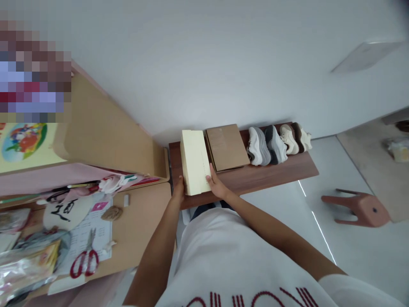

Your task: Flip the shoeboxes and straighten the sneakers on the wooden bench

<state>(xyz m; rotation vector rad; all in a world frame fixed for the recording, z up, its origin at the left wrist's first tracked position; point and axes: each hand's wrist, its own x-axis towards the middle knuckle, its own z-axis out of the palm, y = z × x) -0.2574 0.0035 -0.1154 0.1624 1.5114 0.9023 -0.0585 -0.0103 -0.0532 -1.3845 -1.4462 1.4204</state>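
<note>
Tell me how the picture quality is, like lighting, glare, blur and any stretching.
Head view: soft, slightly dim light, with glare on the plastic bag; head view: the print on the pale box between left hand and right hand is too small to read; head view: the stool looks soft and stretched; head view: pixelated patch, upper left.

Pale cream oblong box (195,161), closed, crosswise over the brown bench (255,175), just beside a cardboard box (227,147)
</note>
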